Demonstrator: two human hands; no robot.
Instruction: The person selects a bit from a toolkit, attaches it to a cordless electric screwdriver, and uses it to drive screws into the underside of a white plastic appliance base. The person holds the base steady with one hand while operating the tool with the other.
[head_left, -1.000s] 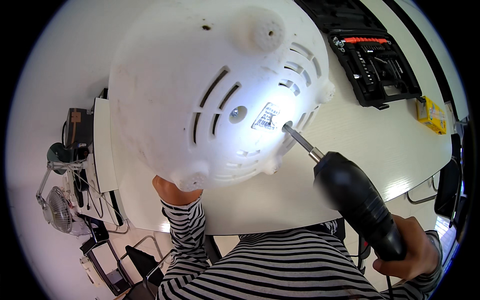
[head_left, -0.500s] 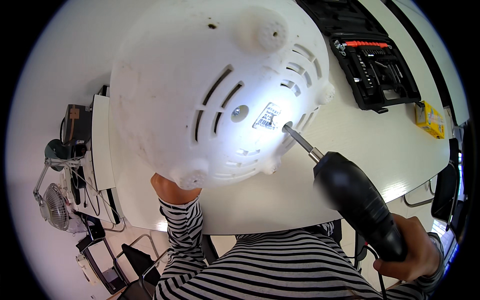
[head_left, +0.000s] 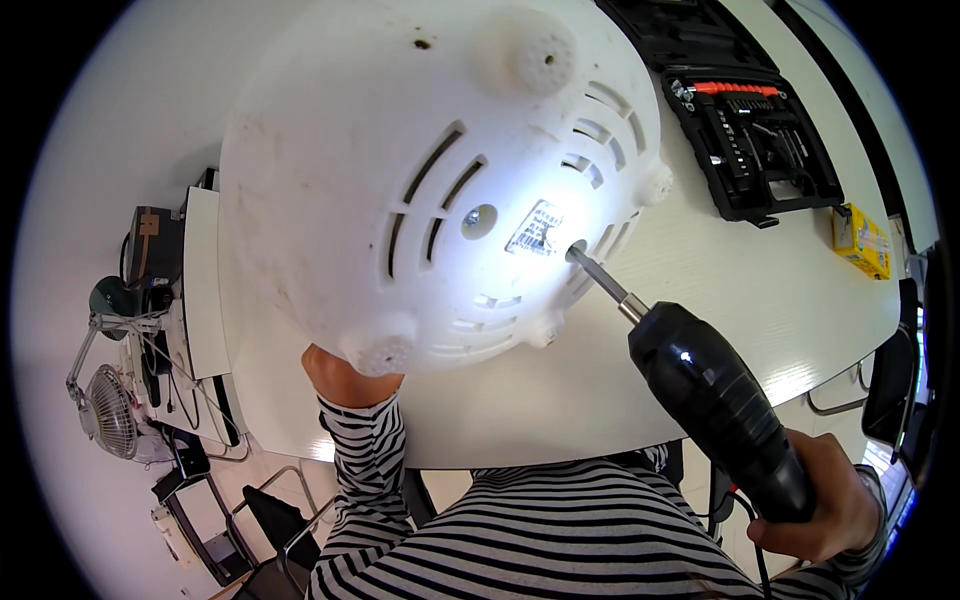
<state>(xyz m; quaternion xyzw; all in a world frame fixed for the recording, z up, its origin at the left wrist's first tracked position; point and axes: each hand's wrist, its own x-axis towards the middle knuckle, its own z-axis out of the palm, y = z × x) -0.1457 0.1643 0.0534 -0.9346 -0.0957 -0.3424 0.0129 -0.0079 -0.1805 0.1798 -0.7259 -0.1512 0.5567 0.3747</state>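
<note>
White shell (head_left: 320, 200) over the worktop (head_left: 520, 410), vented underside facing me. Driver (head_left: 715, 400) bit (head_left: 600, 275) tip in the hole beside the label (head_left: 533, 229). My right hand (head_left: 828, 498) is wrapped round the driver's rear end. Left hand (head_left: 350, 380) at the shell's lower edge, fingers hidden, can't tell how closed.

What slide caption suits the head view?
Right hand holds a black power screwdriver at a recess in a white housing, left hand partly hidden behind it.
</note>
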